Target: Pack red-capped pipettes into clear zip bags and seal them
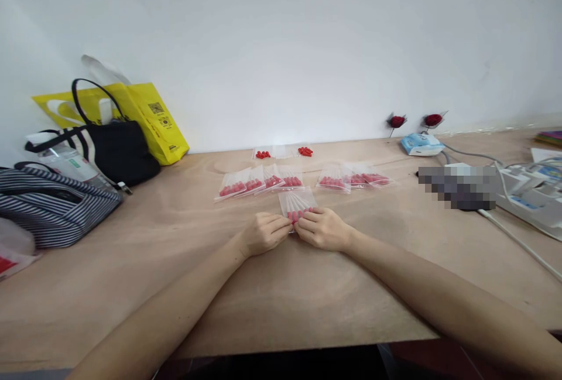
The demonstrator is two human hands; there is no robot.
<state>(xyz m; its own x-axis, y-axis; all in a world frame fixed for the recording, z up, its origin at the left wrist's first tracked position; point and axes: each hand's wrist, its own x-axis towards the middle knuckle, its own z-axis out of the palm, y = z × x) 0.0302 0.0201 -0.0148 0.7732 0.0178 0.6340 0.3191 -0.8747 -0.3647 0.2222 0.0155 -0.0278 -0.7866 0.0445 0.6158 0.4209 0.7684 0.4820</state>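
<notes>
A small clear zip bag (297, 198) with several red capsule-like pieces in its lower part lies flat on the table at the centre. My left hand (266, 233) has its fingers closed on the bag's lower left edge. Opposite it, my right hand (322, 229) grips the lower right side, its fingers covering part of the red pieces. The fingertips of both hands almost meet at the bag's near end. Just beyond lie overlapping bags of red pieces, one group (263, 180) to the left and another (353, 177) to the right.
Near the wall, red pieces (305, 151) lie in two clusters with clear plastic. A yellow bag (162, 122), a black handbag (125, 151) and a striped pouch (57, 204) stand left. On the right are a tissue pack (421, 144), red roses (397, 122) and a white cable (518, 242).
</notes>
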